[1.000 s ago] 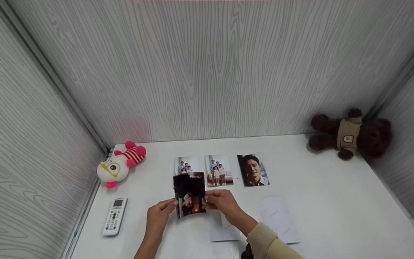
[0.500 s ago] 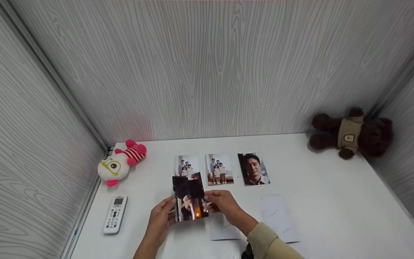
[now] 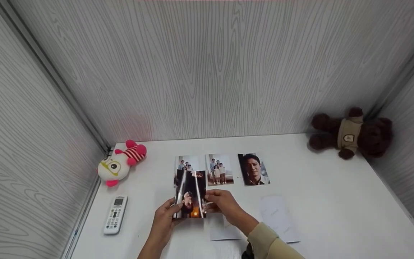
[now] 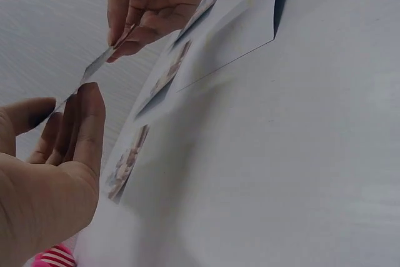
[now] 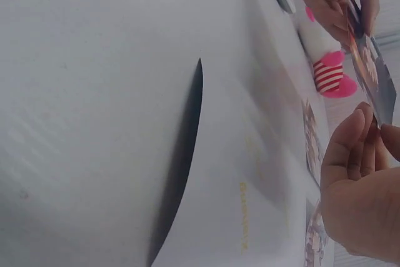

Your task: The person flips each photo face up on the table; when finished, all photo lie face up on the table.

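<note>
A dark glossy photo point(image 3: 192, 189) showing an upside-down person beside an orange glow is raised over the table. My left hand point(image 3: 164, 217) pinches its lower left, the thumb on the printed face. At the right edge my right hand point(image 3: 225, 203) pinches it between thumb and fingers. In the right wrist view the photo point(image 5: 373, 70) is tilted between both hands. Behind it, partly covered, lies a family photo point(image 3: 184, 163). Next to that are a second family photo point(image 3: 219, 169) and a portrait photo point(image 3: 253, 169), both face up.
Two white sheets with faint print, one partly under my right hand point(image 3: 225, 232) and another farther right point(image 3: 279, 219), lie on the table. At left are a remote control point(image 3: 115, 216) and a pink-and-white plush toy point(image 3: 119, 167). A brown teddy bear point(image 3: 349, 135) lies at back right.
The held photo has tilted, and bright glare streaks now cross it. My left hand has shifted slightly right, its thumb farther onto the picture. My right hand has barely moved.
</note>
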Motion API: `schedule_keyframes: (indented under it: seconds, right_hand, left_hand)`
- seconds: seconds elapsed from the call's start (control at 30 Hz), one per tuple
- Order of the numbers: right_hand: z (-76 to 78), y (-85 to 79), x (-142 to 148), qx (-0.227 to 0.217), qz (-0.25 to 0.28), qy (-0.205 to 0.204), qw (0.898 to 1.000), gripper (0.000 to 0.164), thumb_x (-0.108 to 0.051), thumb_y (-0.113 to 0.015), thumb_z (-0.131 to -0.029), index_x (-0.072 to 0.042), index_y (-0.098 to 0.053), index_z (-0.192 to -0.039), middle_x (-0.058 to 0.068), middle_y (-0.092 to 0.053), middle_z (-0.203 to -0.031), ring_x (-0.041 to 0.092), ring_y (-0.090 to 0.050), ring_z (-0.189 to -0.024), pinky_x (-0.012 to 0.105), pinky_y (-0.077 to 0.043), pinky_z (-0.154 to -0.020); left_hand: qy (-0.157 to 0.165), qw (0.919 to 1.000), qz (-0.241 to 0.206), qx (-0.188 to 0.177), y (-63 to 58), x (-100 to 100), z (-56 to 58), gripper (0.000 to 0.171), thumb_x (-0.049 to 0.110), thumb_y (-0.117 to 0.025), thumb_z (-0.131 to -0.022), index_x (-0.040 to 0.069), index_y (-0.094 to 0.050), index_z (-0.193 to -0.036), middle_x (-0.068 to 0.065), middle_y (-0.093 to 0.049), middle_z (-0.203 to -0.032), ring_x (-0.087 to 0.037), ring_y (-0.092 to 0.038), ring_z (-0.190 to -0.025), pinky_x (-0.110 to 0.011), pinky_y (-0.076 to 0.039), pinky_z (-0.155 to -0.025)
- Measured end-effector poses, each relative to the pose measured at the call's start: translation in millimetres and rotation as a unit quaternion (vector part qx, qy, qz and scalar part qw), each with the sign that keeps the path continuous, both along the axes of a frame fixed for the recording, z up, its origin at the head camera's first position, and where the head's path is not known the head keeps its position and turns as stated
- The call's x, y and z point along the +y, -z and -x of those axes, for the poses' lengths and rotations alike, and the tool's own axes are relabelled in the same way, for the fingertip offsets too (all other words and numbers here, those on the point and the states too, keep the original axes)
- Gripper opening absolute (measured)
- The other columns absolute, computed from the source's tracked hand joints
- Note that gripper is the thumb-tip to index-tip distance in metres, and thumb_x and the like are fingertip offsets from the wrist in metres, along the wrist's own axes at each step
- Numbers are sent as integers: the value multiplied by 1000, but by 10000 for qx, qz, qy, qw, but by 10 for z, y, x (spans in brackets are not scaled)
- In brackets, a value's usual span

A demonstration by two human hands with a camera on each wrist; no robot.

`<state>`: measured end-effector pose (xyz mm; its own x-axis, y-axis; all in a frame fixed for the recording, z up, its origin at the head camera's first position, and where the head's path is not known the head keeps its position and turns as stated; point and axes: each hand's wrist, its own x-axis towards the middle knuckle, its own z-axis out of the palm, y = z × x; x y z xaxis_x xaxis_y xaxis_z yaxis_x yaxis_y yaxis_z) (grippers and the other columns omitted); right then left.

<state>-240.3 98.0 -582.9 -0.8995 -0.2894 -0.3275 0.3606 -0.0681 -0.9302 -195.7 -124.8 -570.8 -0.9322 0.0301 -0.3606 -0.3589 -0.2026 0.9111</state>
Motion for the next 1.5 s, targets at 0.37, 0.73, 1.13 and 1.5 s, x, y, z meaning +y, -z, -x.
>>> schedule_keyframes:
  seconds: [0.37,0.73,1.13,1.5]
  right_hand:
    - [86,-57,112,151,-143,-145,9997,49,-33,-67,-97,-9,-61,-139,1,-72,-101,14,-67,-85,29,-57,-74]
    - [75,-46,85,56,-94,-124,9999,34,-20,-67,-95,-7,-68,-127,-2,-67,-92,11,-62,-77,28,-55,-68]
    - [84,-65,85,-179,361,192,9990,35,-12,-59,-96,1,-59,-129,0,-69,-95,11,-68,-79,29,-58,-71]
    - [31,-33,-4,-274,900,283,9952,54,-8,-57,-95,7,-44,-145,10,-68,-108,17,-73,-85,34,-62,-78]
  left_hand:
    - [-200,9993,103,-298,8,-30,12,49,27,-60,-103,-5,-54,-139,-15,-63,-129,-18,-63,-107,-34,-57,-86]
    - [-321,9979,-44,-564,-2,-9,27,56,25,-66,-99,-10,-48,-138,-11,-67,-117,-14,-66,-99,-28,-59,-88]
    - [-121,9915,-1248,-354,-2,-96,-16,70,27,-56,-105,-4,-21,-157,-6,-62,-118,-13,-69,-99,-33,-59,-92]
    - [-538,9878,-1457,-86,42,29,23,63,16,-62,-101,-7,-31,-152,-1,-75,-103,-14,-74,-94,-30,-61,-88]
